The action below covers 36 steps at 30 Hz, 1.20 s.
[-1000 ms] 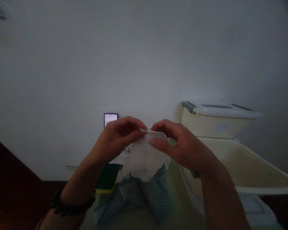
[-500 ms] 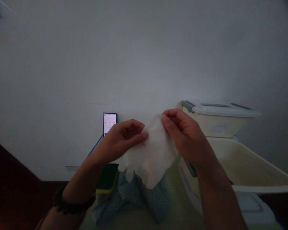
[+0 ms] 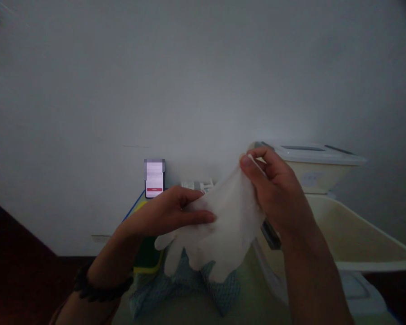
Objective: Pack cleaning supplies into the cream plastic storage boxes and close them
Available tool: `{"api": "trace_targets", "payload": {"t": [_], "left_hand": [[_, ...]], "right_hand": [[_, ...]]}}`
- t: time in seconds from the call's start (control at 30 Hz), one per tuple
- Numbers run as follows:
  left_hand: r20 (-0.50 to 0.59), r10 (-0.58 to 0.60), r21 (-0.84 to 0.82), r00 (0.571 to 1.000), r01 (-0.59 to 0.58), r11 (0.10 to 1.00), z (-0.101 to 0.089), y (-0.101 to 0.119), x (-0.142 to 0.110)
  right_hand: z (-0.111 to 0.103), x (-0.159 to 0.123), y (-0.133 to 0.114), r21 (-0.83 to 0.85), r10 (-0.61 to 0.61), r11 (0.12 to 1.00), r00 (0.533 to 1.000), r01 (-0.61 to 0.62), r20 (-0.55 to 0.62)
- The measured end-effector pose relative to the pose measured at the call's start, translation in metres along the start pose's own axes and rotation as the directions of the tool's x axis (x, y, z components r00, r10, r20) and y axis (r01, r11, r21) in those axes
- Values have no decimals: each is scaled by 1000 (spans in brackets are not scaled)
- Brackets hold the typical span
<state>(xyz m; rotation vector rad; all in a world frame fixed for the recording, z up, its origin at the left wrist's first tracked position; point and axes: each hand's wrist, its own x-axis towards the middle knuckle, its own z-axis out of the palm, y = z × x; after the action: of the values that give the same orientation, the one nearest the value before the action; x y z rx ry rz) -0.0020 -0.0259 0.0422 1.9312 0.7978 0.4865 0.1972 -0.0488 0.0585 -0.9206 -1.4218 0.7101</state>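
Observation:
A thin white glove [image 3: 228, 230] hangs stretched between my hands, its limp fingers pointing down and to the left. With thumb and fingers closed, my left hand [image 3: 179, 210] pinches the glove on its left side. Higher up, my right hand [image 3: 269, 180] grips the glove's upper right edge between thumb and forefinger. Beneath the glove lies a crumpled blue-green cloth [image 3: 186, 289], partly covered by it. A green and yellow sponge [image 3: 147, 259] shows below my left wrist.
A phone [image 3: 154, 180] with a lit screen leans against the wall at the back left. Behind the glove is a white labelled item [image 3: 192, 185], mostly hidden. At right stands an open cream bin [image 3: 358, 225] with a grey-handled lidded box [image 3: 311, 171] behind it.
My right hand has moved right and slightly up, drawing the glove wider, while my left hand has dropped a little. The glove's fingers now hang more spread out. The phone's screen has changed.

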Motion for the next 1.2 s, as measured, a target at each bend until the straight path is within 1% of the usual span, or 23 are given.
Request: {"api": "trace_targets", "payload": {"t": [0.1, 0.2, 0.3, 0.43, 0.53, 0.6, 0.7, 0.77, 0.87, 0.93, 1.0, 1.07, 1.13, 1.17, 1.2], "left_hand": [[90, -34, 33, 995, 31, 999, -8, -7, -2], [176, -44, 19, 983, 41, 999, -16, -14, -6], [186, -48, -30, 981, 54, 998, -24, -19, -10], [195, -74, -28, 978, 81, 996, -34, -25, -14], [203, -76, -12, 976, 80, 997, -37, -28, -13], [205, -70, -40, 976, 80, 996, -37, -29, -12], [174, -78, -116, 982, 99, 988, -36, -29, -10], [144, -82, -129, 986, 101, 986, -36, -29, -10], [118, -63, -75, 991, 72, 995, -37, -27, -11], [103, -60, -27, 993, 64, 998, -37, -27, -11], [100, -72, 14, 992, 71, 997, -38, -29, -10], [99, -73, 60, 992, 67, 996, -37, -31, -8], [54, -35, 141, 998, 27, 990, -35, -32, -5], [21, -2, 183, 1000, -2, 983, -33, -32, -3], [-6, 39, 209, 999, -37, 977, -30, -30, -2]], "right_hand": [[-8, 3, 1, 42, 19, 999, 993, -14, -116], [-15, 5, 2, 66, 31, 998, 971, -15, -239], [-19, 7, 2, 58, 43, 998, 950, -26, -310], [-19, 9, 3, 80, 48, 997, 946, -23, -322], [-17, 10, 4, 104, 57, 994, 954, -27, -296], [-17, 9, 5, 112, 66, 993, 958, -36, -280], [-17, 10, 5, 119, 69, 992, 954, -35, -291], [-17, 10, 6, 129, 59, 991, 946, -18, -319], [-18, 11, 5, 141, 42, 990, 932, 10, -361], [-17, 10, 5, 140, 42, 990, 931, 11, -363], [-16, 8, 4, 144, 57, 990, 947, -11, -317], [-13, 6, 5, 133, 84, 990, 975, -57, -206], [-8, 4, 6, 80, 102, 992, 994, -100, -23], [-4, 3, 6, 43, 106, 993, 991, -110, 84], [0, 2, 7, 7, 102, 994, 976, -106, 190]]}}
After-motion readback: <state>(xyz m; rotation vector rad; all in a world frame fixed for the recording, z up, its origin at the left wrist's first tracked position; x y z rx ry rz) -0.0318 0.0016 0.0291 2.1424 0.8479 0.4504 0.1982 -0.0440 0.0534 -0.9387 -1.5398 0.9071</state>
